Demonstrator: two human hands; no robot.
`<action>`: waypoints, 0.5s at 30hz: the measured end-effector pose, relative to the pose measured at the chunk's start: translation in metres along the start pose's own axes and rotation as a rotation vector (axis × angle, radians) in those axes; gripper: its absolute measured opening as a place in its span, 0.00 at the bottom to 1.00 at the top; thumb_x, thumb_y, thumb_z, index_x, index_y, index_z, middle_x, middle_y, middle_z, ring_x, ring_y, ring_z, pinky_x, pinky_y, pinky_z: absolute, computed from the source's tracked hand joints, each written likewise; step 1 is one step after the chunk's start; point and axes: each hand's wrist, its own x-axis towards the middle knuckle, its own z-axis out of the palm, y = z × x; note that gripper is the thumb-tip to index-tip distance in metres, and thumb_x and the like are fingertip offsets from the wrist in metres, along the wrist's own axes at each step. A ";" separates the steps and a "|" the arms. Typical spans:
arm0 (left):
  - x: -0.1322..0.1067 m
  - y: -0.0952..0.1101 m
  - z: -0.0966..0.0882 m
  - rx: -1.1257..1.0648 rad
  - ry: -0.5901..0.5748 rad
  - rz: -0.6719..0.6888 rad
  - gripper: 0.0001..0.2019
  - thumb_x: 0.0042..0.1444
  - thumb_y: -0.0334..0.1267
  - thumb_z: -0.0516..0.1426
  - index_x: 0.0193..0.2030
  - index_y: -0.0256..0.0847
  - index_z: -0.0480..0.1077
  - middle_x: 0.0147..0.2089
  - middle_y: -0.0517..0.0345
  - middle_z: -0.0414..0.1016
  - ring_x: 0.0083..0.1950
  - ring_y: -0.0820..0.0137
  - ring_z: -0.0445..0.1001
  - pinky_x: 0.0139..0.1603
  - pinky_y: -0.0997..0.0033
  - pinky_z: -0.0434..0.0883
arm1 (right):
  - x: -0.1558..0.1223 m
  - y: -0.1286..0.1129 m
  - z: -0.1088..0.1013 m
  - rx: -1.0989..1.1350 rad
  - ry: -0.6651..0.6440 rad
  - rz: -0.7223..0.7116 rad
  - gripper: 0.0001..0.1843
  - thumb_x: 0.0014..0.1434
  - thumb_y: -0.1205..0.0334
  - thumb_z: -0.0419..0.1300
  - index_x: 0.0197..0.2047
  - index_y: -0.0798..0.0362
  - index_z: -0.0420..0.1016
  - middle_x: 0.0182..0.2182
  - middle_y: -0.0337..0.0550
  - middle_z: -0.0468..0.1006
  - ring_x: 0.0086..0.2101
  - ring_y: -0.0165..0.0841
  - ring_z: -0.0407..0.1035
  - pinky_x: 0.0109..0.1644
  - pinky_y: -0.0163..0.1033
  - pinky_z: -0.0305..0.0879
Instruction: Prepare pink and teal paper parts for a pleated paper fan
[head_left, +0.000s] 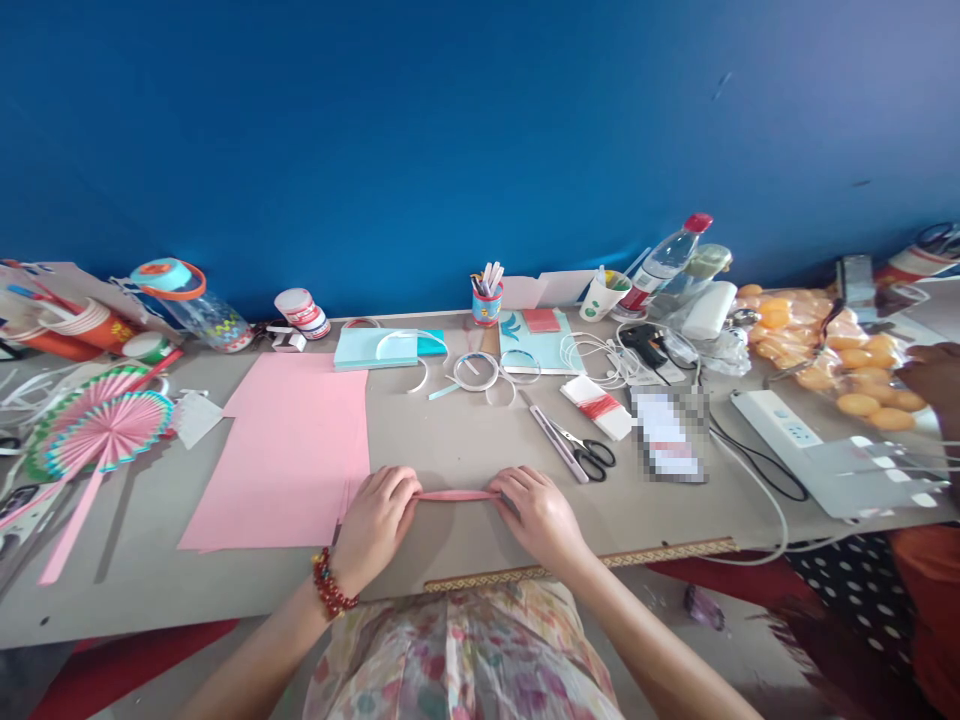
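So both hands are pinched onto a thin folded pink strip (456, 495), the left hand (380, 525) gripping one end and the right hand (536, 515) the other, with the middle bare between them. It's sitting close to the front edge of the desk (427, 435), roughly halfway along; can't really tell if it touches the top. There's a beaded bracelet (334, 585) on the left wrist.

Just beside the left hand is some pink paper (292, 450), stretching back toward the rear edge. Past the right hand there's a slim light-coloured tool (556, 442) right next to black-handled scissors (589, 452), then a white card with red thread (598, 407) wrapped round it. Coiled white strip (476, 371) sits further back, in front of the pen cup (487, 303) at the rear edge.

Way over by the left edge, a pleated pink fan (109, 430) lies spread out. Toward the right end there's a bag of orange balls (825, 345), with another person's hand (934, 375) next to it.
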 end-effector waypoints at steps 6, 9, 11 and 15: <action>-0.008 -0.002 -0.001 0.015 -0.021 0.025 0.09 0.67 0.28 0.49 0.46 0.42 0.69 0.40 0.55 0.73 0.44 0.63 0.71 0.44 0.61 0.69 | -0.008 0.001 -0.001 0.090 0.063 -0.068 0.10 0.67 0.69 0.52 0.41 0.51 0.74 0.38 0.44 0.80 0.40 0.36 0.71 0.45 0.40 0.66; -0.005 0.001 -0.005 0.060 -0.012 0.037 0.09 0.65 0.27 0.49 0.42 0.41 0.70 0.41 0.54 0.74 0.45 0.62 0.71 0.50 0.57 0.69 | -0.009 -0.002 -0.005 0.097 0.041 -0.070 0.11 0.67 0.68 0.51 0.42 0.51 0.74 0.36 0.44 0.80 0.37 0.34 0.73 0.42 0.37 0.67; 0.000 0.008 -0.008 0.086 -0.002 0.082 0.09 0.64 0.29 0.51 0.45 0.42 0.70 0.47 0.52 0.75 0.51 0.61 0.72 0.60 0.49 0.65 | -0.006 -0.006 -0.007 0.087 0.020 -0.071 0.11 0.67 0.68 0.51 0.42 0.50 0.75 0.34 0.43 0.79 0.36 0.34 0.73 0.40 0.36 0.66; 0.015 0.027 -0.011 0.054 -0.053 0.183 0.10 0.68 0.35 0.51 0.52 0.43 0.70 0.44 0.55 0.77 0.47 0.64 0.74 0.68 0.44 0.56 | 0.002 -0.016 -0.012 0.104 0.001 -0.114 0.11 0.65 0.70 0.53 0.42 0.50 0.76 0.35 0.42 0.80 0.37 0.34 0.74 0.42 0.36 0.66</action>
